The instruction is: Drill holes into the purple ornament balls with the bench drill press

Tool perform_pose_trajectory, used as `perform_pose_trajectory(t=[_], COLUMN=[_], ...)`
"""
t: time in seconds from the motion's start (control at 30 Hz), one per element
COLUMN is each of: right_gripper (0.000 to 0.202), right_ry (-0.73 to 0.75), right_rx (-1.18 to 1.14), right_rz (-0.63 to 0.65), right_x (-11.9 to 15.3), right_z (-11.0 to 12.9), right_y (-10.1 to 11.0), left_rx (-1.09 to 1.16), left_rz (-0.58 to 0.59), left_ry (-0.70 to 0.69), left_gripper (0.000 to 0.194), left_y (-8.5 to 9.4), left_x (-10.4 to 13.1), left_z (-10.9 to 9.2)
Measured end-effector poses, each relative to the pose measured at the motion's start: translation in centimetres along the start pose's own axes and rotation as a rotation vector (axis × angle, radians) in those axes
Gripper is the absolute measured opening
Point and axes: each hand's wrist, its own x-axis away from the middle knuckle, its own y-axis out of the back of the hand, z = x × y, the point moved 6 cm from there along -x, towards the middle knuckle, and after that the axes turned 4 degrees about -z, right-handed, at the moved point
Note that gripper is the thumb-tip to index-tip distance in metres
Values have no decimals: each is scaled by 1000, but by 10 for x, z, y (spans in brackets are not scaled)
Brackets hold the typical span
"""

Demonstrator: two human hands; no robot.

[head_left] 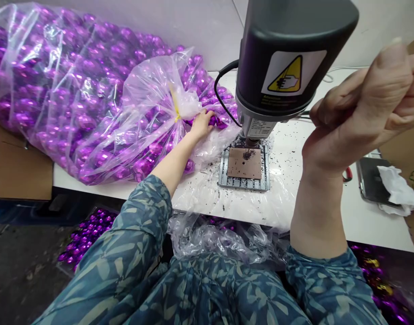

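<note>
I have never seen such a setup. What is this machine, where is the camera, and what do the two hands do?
There is no robot: one picture, from a camera on the person's head, looking down. The black machine, with a warning label, is probably a small bench drill. Under it, a brown board with dark crumbs lies on a grooved metal base on the white table. The left hand touches purple balls beside a big tied bag. The right hand is raised, fingers curled; I cannot tell whether it holds anything.

The bag (102, 90) lies left of the machine (295, 49).
</note>
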Motion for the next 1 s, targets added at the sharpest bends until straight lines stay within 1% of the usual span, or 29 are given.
perform_pose_trajectory(t=[0.07,0.13,0.2,0.27,0.33,0.43,0.53,0.63,0.73,0.87,1.0], right_gripper=[37,38,40,44,46,46,47,48,47,46,44], right_ry=[15,36,44,43,38,46,49,44,49,65,60], right_rx=[-20,-31,-6,29,36,-4,-32,-40,-38,-21,0], right_rz=[18,35,64,87,82,48,46,58,50,52,66], right_x=[-1,-1,1,2,2,0,-3,-4,-4,-3,-2], right_z=[-1,0,1,2,1,-2,-5,-7,-7,-7,-7], right_y=[0,1,1,1,2,2,1,1,3,4,4], left_rx=[176,456,762,1063,1330,1593,1711,1743,1716,1638,1587], left_rz=[-33,-30,-8,7,38,147,205,222,242,234,238], left_ry=[17,62,137,229,328,497,625,677,669,603,592], left_gripper=[52,52,50,48,44,38,38,39,38,36,25], left_y=[7,15,23,33,38,35,24,12,0,-14,-29], left_x=[7,21,42,67,92,124,141,148,153,157,157], left_z=[4,7,4,-6,-22,-47,-61,-65,-67,-69,-67])
